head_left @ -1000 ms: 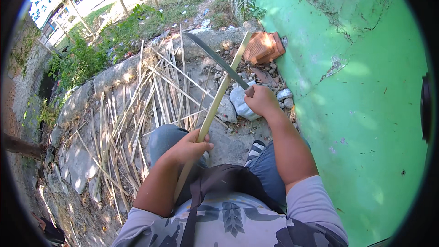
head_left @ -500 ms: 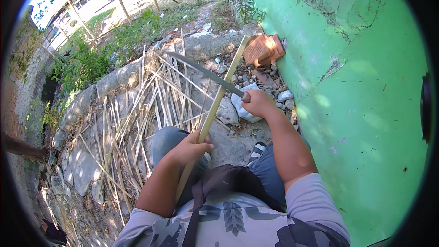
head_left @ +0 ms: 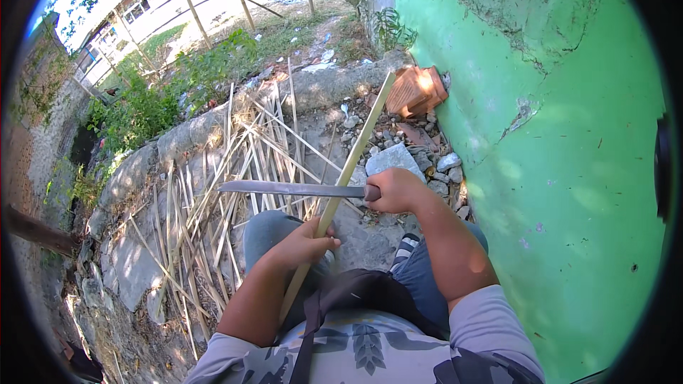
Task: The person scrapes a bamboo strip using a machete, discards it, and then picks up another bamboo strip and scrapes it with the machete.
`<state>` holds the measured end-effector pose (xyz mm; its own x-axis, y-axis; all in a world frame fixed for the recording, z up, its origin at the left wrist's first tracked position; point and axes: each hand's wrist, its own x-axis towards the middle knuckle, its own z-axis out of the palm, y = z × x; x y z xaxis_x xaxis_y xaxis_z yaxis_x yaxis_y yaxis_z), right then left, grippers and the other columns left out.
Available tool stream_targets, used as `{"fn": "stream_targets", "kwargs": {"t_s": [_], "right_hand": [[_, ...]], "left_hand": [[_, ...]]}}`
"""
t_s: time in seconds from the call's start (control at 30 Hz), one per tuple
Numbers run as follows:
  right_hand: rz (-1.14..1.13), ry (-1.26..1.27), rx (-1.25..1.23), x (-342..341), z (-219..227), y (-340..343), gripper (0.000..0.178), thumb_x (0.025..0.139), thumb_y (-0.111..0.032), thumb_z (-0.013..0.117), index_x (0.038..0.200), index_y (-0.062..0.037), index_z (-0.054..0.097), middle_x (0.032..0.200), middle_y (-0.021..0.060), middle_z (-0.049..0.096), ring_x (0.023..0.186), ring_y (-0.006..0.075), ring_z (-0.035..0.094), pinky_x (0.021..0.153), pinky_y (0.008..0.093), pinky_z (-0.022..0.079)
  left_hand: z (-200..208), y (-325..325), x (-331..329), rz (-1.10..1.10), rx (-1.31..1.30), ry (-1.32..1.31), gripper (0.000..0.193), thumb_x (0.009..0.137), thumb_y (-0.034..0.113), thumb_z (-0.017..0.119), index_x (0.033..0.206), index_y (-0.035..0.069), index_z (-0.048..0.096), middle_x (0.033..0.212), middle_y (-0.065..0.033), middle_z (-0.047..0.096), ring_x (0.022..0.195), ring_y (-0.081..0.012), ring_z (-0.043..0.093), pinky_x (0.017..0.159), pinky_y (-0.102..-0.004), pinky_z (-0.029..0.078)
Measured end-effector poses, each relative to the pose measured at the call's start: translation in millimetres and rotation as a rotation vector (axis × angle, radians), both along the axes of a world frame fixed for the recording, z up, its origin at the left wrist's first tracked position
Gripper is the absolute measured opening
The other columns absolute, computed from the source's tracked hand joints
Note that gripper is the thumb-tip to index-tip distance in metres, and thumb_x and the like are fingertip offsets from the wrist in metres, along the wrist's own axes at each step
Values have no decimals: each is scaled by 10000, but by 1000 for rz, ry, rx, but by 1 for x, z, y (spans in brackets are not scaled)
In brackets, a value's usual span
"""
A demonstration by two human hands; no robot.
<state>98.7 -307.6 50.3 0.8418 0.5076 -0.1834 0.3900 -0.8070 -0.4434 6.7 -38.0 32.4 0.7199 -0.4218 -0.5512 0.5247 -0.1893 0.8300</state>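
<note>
My left hand (head_left: pixel 307 243) is closed round a long pale bamboo strip (head_left: pixel 363 139), which slants from my lap up and away toward the right. In my right hand (head_left: pixel 398 190) is the dark handle of a machete (head_left: pixel 292 188). Its long grey blade points left and lies across the strip, a little beyond my left hand. Whether the edge bites into the strip, I cannot tell. To the left of my knees, many split bamboo strips (head_left: pixel 213 220) lie in a loose, crossing heap on the ground.
A green wall (head_left: pixel 555 192) with cracked plaster rises close on my right. Along its foot lie rubble, a pale stone block (head_left: pixel 395 162) and stacked orange roof tiles (head_left: pixel 416 91). A low stone ledge (head_left: pixel 192 131) curves beyond the heap, with green plants (head_left: pixel 146 107) behind it.
The machete has come down along the bamboo strip toward my left hand, and its blade has swung from slanting away to nearly level. My left hand keeps its grip.
</note>
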Motion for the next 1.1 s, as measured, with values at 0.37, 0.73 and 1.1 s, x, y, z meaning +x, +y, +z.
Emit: {"fn": "stream_targets", "kwargs": {"t_s": [0.37,0.73,1.1], "right_hand": [[-205,-64,227,3,-21,-15,227,767,-264,734,908,-86,716,886,157,730,875,366,701,797,447,554],[-295,-82,164,21,-32,-19,172,773,-251,705,894,-129,720,856,143,727,853,353,705,761,447,557],[-36,-109,-4,-7,-14,19,197,774,-273,721,898,-120,711,859,125,734,853,339,719,780,450,565]], "left_hand": [[1,-3,4,4,-53,17,346,873,192,756,1095,105,504,794,3,539,584,-88,472,505,-274,387],[-2,-4,3,-10,38,-29,313,881,221,751,1085,117,537,802,21,522,653,-86,492,568,-274,416],[1,-3,1,38,-14,17,289,888,156,731,1063,122,503,742,39,496,575,-66,440,509,-254,345]]}}
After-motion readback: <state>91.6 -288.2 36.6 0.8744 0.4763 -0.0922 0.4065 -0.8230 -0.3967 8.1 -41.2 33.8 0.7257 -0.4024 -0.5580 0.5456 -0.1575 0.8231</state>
